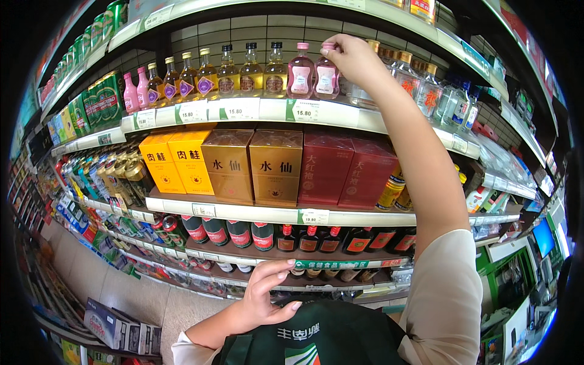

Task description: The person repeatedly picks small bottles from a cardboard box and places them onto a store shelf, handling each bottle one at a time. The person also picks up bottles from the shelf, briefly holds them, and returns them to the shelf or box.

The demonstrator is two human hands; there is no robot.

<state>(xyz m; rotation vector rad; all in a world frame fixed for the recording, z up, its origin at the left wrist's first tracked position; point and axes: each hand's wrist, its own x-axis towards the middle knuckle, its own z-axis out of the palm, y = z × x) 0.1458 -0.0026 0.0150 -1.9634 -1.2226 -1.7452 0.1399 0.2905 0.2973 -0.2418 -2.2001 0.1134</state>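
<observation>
My right hand (pixel 347 54) reaches up to a shelf and grips the pink cap of a small pink glass bottle (pixel 326 78). That bottle stands upright, its label facing me. Close on its left is a matching pink bottle (pixel 300 73). Further left stand amber bottles with black caps (pixel 251 70), then amber bottles with gold caps and purple labels (pixel 188 76). Clear glass bottles (pixel 404 75) are partly hidden behind my right forearm. Low before my dark apron (pixel 315 328), my left hand (pixel 269 292) hangs in the air, holding nothing, fingers apart.
A shelf edge (pixel 255 109) with price tags runs under the bottles. Below stand yellow boxes (pixel 175 162), gold-brown boxes (pixel 276 166) and dark red boxes (pixel 326 166). Dark bottles (pixel 239 235) fill a lower shelf. Cartons (pixel 121 328) sit at lower left, beside the tiled floor (pixel 146 296).
</observation>
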